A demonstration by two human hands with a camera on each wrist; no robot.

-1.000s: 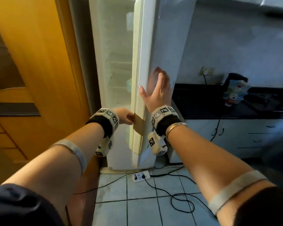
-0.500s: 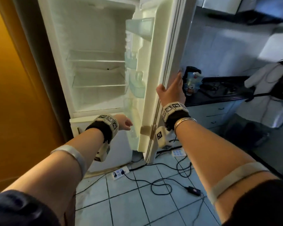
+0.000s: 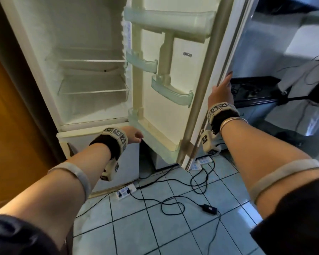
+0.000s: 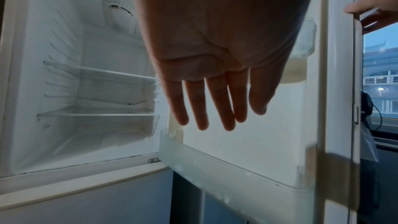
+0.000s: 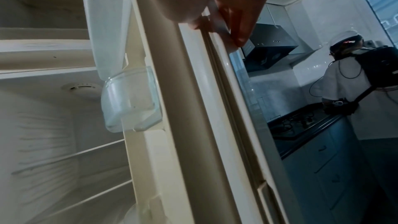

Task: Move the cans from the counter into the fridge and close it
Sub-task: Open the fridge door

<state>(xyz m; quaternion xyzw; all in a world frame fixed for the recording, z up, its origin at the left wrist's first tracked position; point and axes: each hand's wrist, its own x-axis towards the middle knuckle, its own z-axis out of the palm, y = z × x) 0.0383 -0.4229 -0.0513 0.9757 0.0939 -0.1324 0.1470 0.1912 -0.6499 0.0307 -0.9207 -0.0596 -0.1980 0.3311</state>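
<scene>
The white fridge [image 3: 88, 100] stands open, its clear shelves [image 4: 96, 115] bare. Its door [image 3: 173, 107] is swung wide to the right, with bare door racks [image 3: 171, 92]. My right hand [image 3: 221, 89] holds the door's outer edge, thumb on the inner side and fingers curled behind it [image 5: 232, 23]. My left hand [image 3: 134, 135] hangs free in front of the lowest door rack [image 4: 215, 156], fingers straight and relaxed [image 4: 215, 105], holding nothing. No cans are in view; the door hides most of the counter.
The lower fridge compartment [image 3: 103, 162] is closed. Power strips [image 3: 125, 191] and loose black cables [image 3: 173, 203] lie on the tiled floor below the door. Another person [image 5: 355, 83] stands at the dark counter by the stove [image 5: 297, 122]. A wooden door [image 3: 11, 126] flanks the left.
The fridge door has swung from barely ajar to wide open. My left hand has let go of its edge and dropped away; my right hand has travelled right with the door.
</scene>
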